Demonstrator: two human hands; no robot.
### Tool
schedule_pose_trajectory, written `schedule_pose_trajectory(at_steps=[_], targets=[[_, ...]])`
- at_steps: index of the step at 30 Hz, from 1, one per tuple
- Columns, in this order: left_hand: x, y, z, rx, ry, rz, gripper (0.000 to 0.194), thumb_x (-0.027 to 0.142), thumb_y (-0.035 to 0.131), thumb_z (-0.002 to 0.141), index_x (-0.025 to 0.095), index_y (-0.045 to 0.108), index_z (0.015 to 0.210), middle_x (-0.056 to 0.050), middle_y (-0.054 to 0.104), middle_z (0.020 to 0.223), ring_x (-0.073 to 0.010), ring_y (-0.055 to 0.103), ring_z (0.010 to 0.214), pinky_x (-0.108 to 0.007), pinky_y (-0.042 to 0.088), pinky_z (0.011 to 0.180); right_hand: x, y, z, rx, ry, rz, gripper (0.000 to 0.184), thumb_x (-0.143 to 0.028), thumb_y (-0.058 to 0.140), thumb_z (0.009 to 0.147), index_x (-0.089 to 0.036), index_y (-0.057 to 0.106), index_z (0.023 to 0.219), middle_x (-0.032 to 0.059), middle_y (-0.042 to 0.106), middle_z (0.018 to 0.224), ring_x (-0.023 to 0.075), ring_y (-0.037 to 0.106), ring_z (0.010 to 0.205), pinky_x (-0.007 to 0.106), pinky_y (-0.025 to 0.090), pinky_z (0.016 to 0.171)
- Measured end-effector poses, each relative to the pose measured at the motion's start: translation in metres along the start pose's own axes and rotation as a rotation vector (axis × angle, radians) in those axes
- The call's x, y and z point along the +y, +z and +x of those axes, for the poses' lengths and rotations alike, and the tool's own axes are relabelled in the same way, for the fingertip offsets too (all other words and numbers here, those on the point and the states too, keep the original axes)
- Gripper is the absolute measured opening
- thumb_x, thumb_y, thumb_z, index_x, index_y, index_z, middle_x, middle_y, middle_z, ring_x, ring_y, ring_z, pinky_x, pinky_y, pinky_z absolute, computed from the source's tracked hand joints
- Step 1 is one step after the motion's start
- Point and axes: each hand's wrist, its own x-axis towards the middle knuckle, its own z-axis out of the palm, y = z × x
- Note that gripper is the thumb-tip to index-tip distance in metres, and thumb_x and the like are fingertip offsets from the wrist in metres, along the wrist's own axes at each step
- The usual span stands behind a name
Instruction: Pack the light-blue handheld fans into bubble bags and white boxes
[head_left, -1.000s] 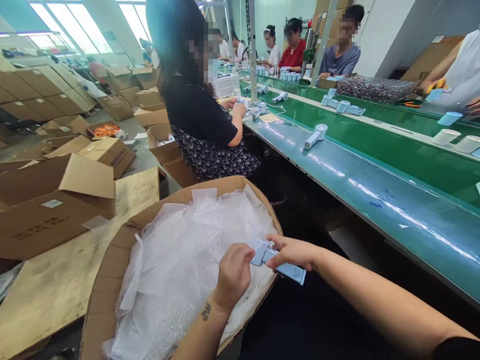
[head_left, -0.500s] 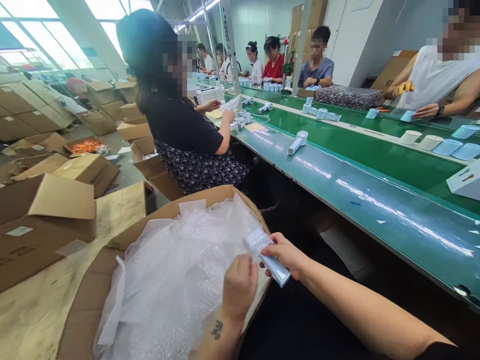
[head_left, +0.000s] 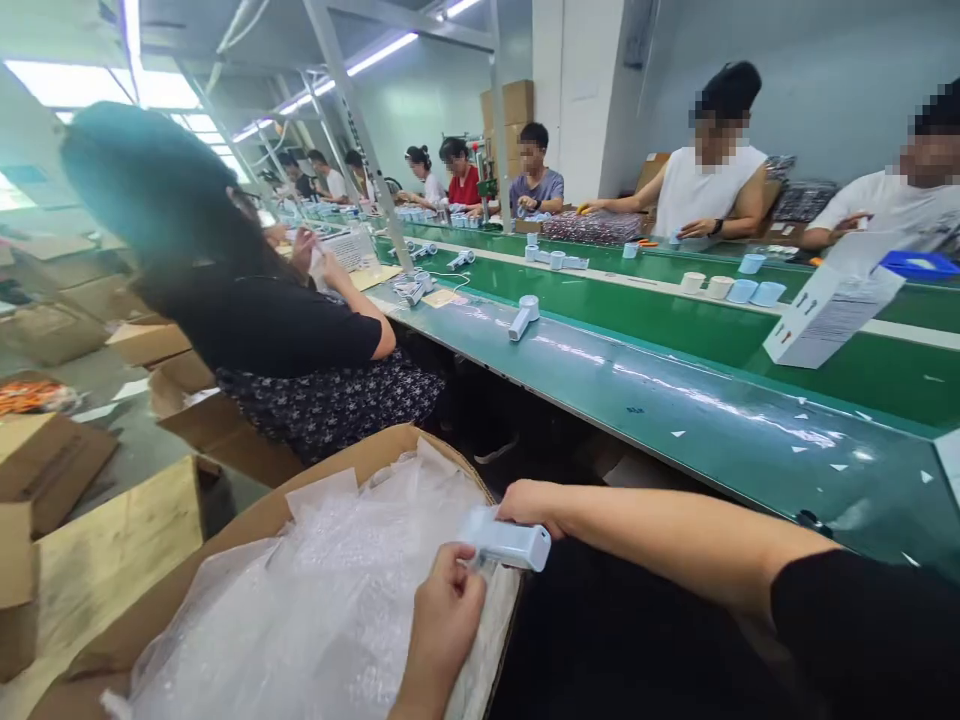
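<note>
**A slim grip above the carton's edge**

My right hand [head_left: 526, 506] grasps the pale-blue device [head_left: 517, 546] from its 1 o'clock side, above the carton [head_left: 411, 437] rim. From my left hand [head_left: 448, 605], it sits at 2 o'clock; whether those curled fingers pinch or merely touch, I cannot tell. A slackened right grip could drop it toward 5 o'clock; the loose clear bags [head_left: 352, 570] at 9 could snag it.

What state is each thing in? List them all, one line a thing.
Light-blue device: held, by the edge of the large carton
Right hand: gripping the device
Left hand: fingers curled, at the device
Large carton: open, heaped with translucent wrapping
Second device: lying on the bench
White box: on the green belt, open or shut unclear
Overhead light: lit
</note>
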Motion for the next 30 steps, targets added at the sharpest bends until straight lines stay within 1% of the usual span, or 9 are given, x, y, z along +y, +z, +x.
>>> schedule_pose_trajectory(at_steps=[6,10,12,14,19,24,26,28,30], targets=[[0.047,-0.02,0.023,-0.167,-0.117,-0.11,0.031,0.027,0.051,0.052,0.018,0.057,0.081,0.01,0.032,0.044,-0.008,0.029,0.04,-0.021,0.019,0.042,-0.053,-0.035,-0.023,-0.017,-0.009,-0.284,0.017,-0.005,0.054,0.07,-0.012,0.055,0.055,0.0013,0.055,0.042,0.0125,0.054,0.039,0.025,0.047,0.043],[0.076,-0.037,0.041,-0.088,-0.047,-0.126,0.032,0.03,0.049,0.05,0.016,0.06,0.076,0.009,0.032,0.044,-0.0072,0.026,0.041,-0.021,0.018,0.043,-0.072,-0.045,-0.052,0.063,-0.179,-0.387,0.011,-0.009,0.053,0.074,-0.013,0.056,0.064,-0.0018,0.055,0.046,0.0087,0.052,0.038,0.019,0.044,0.042],[0.093,-0.044,0.049,-0.071,0.03,-0.086,0.027,0.031,0.049,0.052,0.016,0.061,0.071,0.007,0.037,0.045,-0.0076,0.029,0.043,-0.021,0.02,0.043,-0.074,-0.048,-0.066,0.18,-0.305,-0.413,0.005,-0.014,0.052,0.076,-0.014,0.055,0.073,-0.0028,0.057,0.051,0.0085,0.053,0.041,0.018,0.042,0.042],[0.111,-0.047,0.057,-0.107,0.105,-0.016,0.021,0.032,0.05,0.055,0.016,0.06,0.065,0.005,0.042,0.047,-0.0081,0.031,0.044,-0.021,0.022,0.044,-0.074,-0.051,-0.076,0.258,-0.377,-0.403,0.003,-0.017,0.051,0.078,-0.016,0.053,0.079,-0.0032,0.058,0.054,0.008,0.053,0.042,0.016,0.04,0.041],[0.146,-0.04,0.073,-0.147,0.213,0.106,0.019,0.031,0.05,0.058,0.017,0.062,0.062,0.005,0.042,0.046,-0.0092,0.034,0.046,-0.021,0.025,0.045,-0.065,-0.06,-0.09,0.399,-0.433,-0.241,0.003,-0.02,0.05,0.081,-0.018,0.049,0.082,-0.0047,0.058,0.056,0.0059,0.05,0.041,0.014,0.036,0.039],[0.166,-0.026,0.081,-0.167,0.321,0.094,0.022,0.032,0.053,0.059,0.015,0.066,0.065,0.002,0.055,0.054,-0.0109,0.042,0.051,-0.022,0.032,0.049,-0.056,-0.073,-0.1,0.465,-0.449,-0.128,0.004,-0.023,0.047,0.083,-0.019,0.047,0.085,-0.0052,0.056,0.054,0.0059,0.049,0.039,0.013,0.034,0.036],[0.174,-0.02,0.081,-0.164,0.347,0.084,0.021,0.031,0.054,0.06,0.015,0.067,0.066,0.001,0.058,0.056,-0.0114,0.045,0.053,-0.022,0.033,0.05,-0.053,-0.079,-0.108,0.393,-0.45,-0.049,0.014,-0.021,0.048,0.083,-0.02,0.046,0.096,-0.0059,0.056,0.055,0.0068,0.051,0.04,0.013,0.038,0.037],[0.182,-0.012,0.08,-0.177,0.342,0.027,0.022,0.031,0.054,0.061,0.015,0.067,0.066,0.001,0.058,0.055,-0.0114,0.046,0.052,-0.022,0.034,0.05,-0.048,-0.085,-0.116,0.207,-0.46,0.068,0.033,-0.019,0.054,0.079,-0.024,0.043,0.109,-0.006,0.059,0.062,0.0089,0.058,0.048,0.017,0.047,0.044],[0.189,-0.003,0.077,-0.184,0.332,-0.037,0.023,0.034,0.055,0.064,0.014,0.067,0.068,0.002,0.057,0.054,-0.0114,0.046,0.051,-0.022,0.034,0.048,-0.04,-0.089,-0.121,0.042,-0.488,0.219,0.046,-0.019,0.063,0.072,-0.026,0.042,0.113,-0.0038,0.062,0.075,0.0113,0.065,0.061,0.024,0.055,0.055]])
